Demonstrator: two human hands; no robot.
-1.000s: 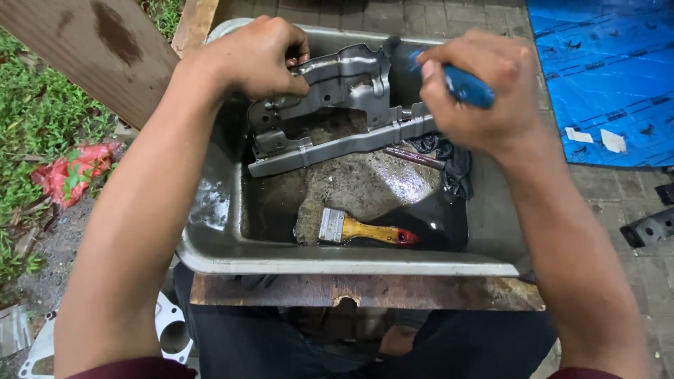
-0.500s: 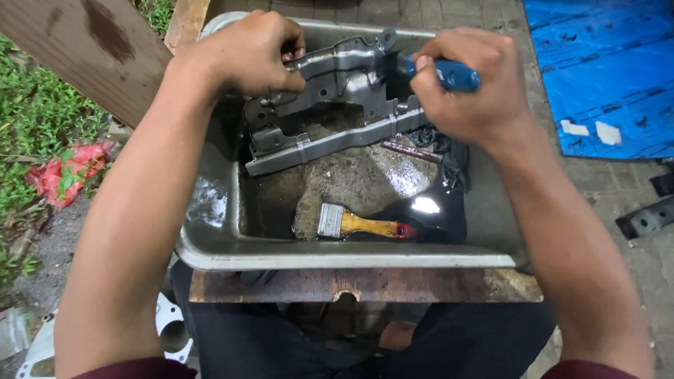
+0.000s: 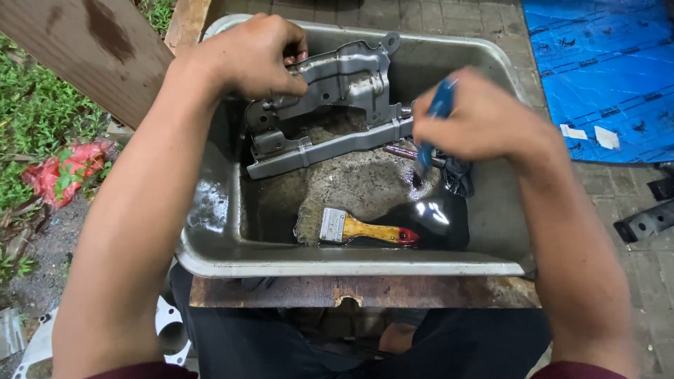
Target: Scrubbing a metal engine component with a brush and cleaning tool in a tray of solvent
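Observation:
My left hand [image 3: 249, 56] grips the top edge of a grey metal bracket [image 3: 330, 105] and holds it tilted inside a dented metal basin [image 3: 210, 217]. My right hand [image 3: 484, 123] is closed around a blue-handled brush [image 3: 434, 119] whose head points down near the bracket's right end. A flat paintbrush [image 3: 365, 229] with a yellow and red handle lies on the basin's floor beside dark oily liquid [image 3: 435, 221].
The basin rests on a rusty plate [image 3: 358, 291] above my dark-trousered lap. A wooden plank [image 3: 77, 49] crosses the upper left over grass with a red rag [image 3: 63, 168]. A blue tarp [image 3: 604, 70] lies on paving at the upper right, with dark metal parts [image 3: 646, 221] nearby.
My right hand has swung the blue-handled brush from lying level over the bracket's top to pointing down at the bracket's right end. My left hand keeps its grip.

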